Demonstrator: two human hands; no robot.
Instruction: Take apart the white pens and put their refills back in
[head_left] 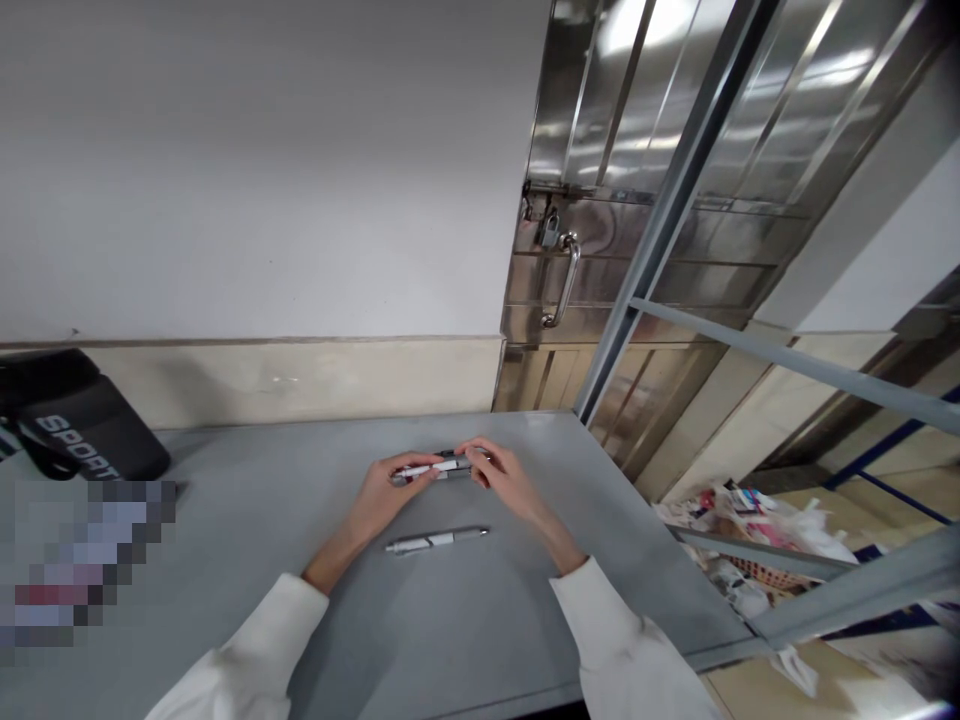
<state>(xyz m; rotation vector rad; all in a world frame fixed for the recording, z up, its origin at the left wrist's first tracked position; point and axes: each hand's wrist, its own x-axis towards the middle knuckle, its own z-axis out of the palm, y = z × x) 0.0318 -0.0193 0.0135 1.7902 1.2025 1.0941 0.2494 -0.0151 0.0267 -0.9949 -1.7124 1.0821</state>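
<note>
My left hand [384, 492] and my right hand [504, 480] meet over the grey tabletop [450, 620]. Between them lies a white and silver pen [452, 465], roughly level. The left thumb and fingers pinch its left part, while my right fingers close around its right end and hide the tip. Something dark shows just behind the held pen; whether it belongs to another pen I cannot tell. Nearer to me, a second pen [435, 541], silver with a white band, rests on the table, apart from both hands.
At the left stands a black bag [97, 415] marked SPORT, with a blurred-out item [90, 560] in front. A grey metal post [660, 230] rises at the table's far right corner. Behind is a padlocked metal door [585, 260]. Lower right, a basket [772, 572] holds assorted items.
</note>
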